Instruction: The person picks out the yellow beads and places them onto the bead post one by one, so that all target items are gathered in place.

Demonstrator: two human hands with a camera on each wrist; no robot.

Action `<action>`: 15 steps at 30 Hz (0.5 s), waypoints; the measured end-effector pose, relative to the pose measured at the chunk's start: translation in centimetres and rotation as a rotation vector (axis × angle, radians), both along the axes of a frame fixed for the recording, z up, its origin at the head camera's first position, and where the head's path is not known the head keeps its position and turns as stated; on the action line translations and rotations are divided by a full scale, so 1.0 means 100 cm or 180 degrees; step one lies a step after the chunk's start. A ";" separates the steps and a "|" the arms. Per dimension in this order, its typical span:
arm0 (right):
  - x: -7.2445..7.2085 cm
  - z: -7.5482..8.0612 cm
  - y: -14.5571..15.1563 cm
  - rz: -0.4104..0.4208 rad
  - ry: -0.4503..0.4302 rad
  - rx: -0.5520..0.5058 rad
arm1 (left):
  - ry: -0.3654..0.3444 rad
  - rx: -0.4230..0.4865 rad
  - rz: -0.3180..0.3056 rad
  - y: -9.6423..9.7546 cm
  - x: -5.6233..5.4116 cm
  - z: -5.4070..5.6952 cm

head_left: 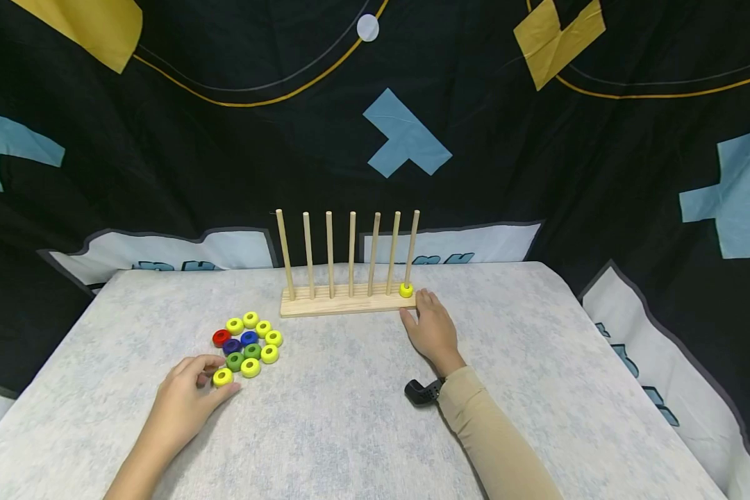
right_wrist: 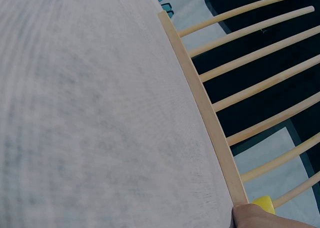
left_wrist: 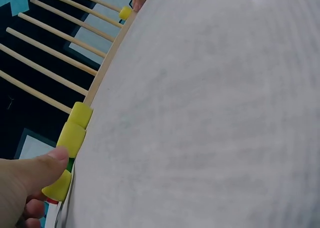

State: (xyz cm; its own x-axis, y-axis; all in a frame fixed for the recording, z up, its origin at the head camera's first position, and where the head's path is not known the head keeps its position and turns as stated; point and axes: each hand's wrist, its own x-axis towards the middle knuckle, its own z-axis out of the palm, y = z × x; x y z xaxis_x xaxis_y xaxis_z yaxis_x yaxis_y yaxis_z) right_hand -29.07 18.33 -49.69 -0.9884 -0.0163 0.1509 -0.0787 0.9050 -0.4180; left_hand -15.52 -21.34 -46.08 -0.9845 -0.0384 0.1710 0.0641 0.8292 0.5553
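My left hand (head_left: 187, 392) is at the near left of a cluster of beads, thumb and fingers around a yellow bead (head_left: 223, 377) on the table; the left wrist view shows the thumb along that bead (left_wrist: 57, 186). Close by lie more yellow beads (head_left: 251, 367), green beads (head_left: 235, 361), blue ones (head_left: 249, 337) and a red bead (head_left: 221, 338). My right hand (head_left: 434, 330) holds the right end of a wooden peg rack (head_left: 344, 304), thumb at its front edge. One yellow bead (head_left: 406, 290) sits at the bottom of the rack's rightmost peg (head_left: 412, 246).
The rack's several other upright pegs (head_left: 352, 250) are bare. A pale mottled cloth covers the table (head_left: 337, 417). Behind the table hangs a black curtain (head_left: 256, 160) with blue and yellow shapes. A black band (head_left: 421, 393) is on my right wrist.
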 end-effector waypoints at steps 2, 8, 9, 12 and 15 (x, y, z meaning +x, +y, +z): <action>0.000 0.000 0.000 -0.0002 0.0008 -0.0002 | -0.0028 -0.0047 0.0023 -0.001 0.000 -0.001; 0.000 0.000 0.000 0.0004 0.0022 -0.0009 | -0.0113 -0.0028 0.0040 -0.004 0.001 -0.005; 0.000 -0.001 0.000 0.0004 0.0026 -0.0009 | -0.0130 -0.0021 0.0031 -0.004 0.001 -0.006; 0.000 -0.001 0.000 -0.0005 0.0032 -0.0012 | -0.0206 -0.0019 0.0022 -0.006 0.002 -0.007; 0.000 -0.002 0.000 -0.0016 0.0030 -0.0013 | -0.0283 0.0008 0.0020 -0.008 0.002 -0.009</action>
